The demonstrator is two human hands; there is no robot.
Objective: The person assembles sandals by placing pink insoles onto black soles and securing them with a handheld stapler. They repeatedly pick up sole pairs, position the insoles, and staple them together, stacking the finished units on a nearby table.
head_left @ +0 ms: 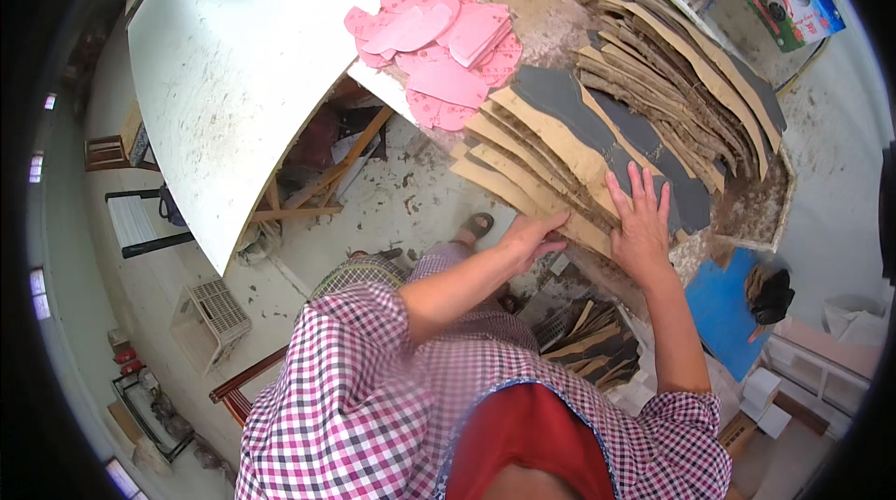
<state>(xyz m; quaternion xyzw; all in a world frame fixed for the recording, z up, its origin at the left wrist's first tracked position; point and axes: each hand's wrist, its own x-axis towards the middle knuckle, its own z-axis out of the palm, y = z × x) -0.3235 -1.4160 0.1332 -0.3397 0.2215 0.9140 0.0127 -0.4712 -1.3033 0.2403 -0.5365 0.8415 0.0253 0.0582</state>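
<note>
- I see the right hand [640,228] laid flat, fingers spread, on a fanned stack of tan and dark-grey pieces [571,153].
- The left hand [530,241] meets the stack's near edge; I cannot tell whether it pinches anything.
- The hands are apart from each other.
- That stack lies on my dusty counter [525,7], between pink pieces [439,76] and another dark stack [674,90].
</note>
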